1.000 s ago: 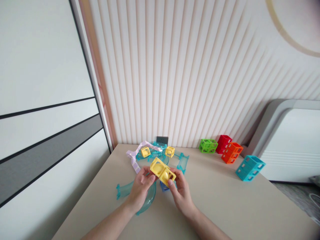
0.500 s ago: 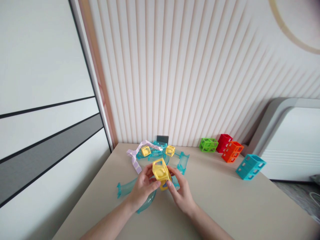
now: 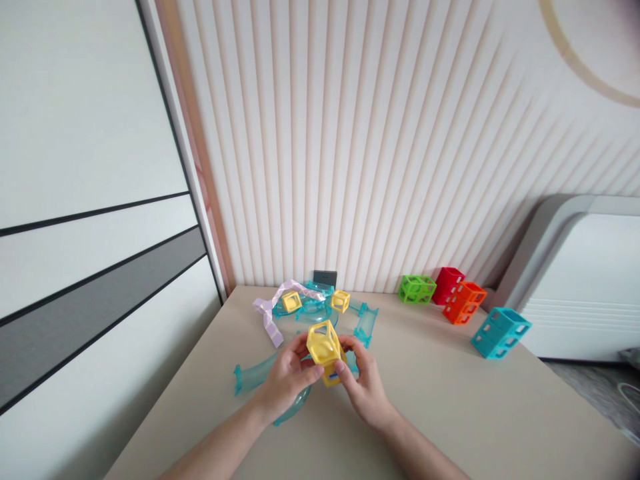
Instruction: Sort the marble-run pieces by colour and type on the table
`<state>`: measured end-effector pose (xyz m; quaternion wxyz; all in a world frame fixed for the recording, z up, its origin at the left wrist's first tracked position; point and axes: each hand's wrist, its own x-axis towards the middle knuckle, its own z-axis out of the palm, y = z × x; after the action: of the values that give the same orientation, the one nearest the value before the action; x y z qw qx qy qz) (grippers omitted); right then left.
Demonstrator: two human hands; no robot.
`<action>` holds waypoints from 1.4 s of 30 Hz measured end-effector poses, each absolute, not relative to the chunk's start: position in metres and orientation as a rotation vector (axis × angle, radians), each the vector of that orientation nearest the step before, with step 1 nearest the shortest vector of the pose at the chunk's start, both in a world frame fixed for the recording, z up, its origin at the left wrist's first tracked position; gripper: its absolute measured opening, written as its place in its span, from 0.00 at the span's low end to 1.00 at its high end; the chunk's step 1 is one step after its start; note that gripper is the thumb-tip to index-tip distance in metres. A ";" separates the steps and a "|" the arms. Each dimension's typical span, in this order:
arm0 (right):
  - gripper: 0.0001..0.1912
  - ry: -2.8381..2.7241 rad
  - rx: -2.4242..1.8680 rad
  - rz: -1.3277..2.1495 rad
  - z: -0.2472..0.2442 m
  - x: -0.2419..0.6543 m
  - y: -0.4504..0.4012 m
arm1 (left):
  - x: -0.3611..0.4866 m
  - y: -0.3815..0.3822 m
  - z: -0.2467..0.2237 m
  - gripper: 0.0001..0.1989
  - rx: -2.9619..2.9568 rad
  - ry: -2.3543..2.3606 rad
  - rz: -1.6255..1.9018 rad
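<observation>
Yellow hollow cube blocks point(image 3: 324, 347), one above another, are held between my two hands over the table. My left hand point(image 3: 290, 372) grips them from the left, its thumb against the front. From the right, my right hand point(image 3: 363, 380) closes on them with its thumb near the seam between the blocks. A bit of blue shows inside the lower block. Behind and below my hands lie see-through teal track pieces point(image 3: 253, 375), partly hidden by my left hand. Two more yellow cubes, one on the left point(image 3: 291, 302) and one on the right point(image 3: 340, 301), sit farther back.
A lilac forked track point(image 3: 271, 325) lies at the back left, and another teal track point(image 3: 367, 323) behind my right hand. Along the right stand green point(image 3: 417, 289), red point(image 3: 448, 285), orange point(image 3: 465, 303) and blue point(image 3: 501, 333) block stacks. A ribbed wall point(image 3: 330, 147) borders the table's back.
The held yellow blocks have turned and dropped slightly, and a little more of the lower block's blue part shows. Both hands keep their hold; the other pieces stay put.
</observation>
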<state>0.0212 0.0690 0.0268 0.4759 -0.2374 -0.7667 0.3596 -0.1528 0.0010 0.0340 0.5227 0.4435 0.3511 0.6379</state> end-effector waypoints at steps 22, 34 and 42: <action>0.16 -1.942 -0.557 0.842 0.031 0.025 0.074 | -0.162 0.002 0.028 0.25 1.169 0.909 1.470; 0.26 -1.688 -0.761 1.133 0.022 0.017 0.074 | -0.153 0.006 0.026 0.20 0.996 0.917 1.547; 0.22 -1.672 -0.763 1.126 0.021 0.016 0.071 | -0.154 0.006 0.019 0.14 1.579 1.292 1.809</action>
<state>0.0161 0.0706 0.0212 0.4734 -0.3117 -0.6833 0.4602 -0.1538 0.0055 0.0188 0.2062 0.5667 0.4636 0.6492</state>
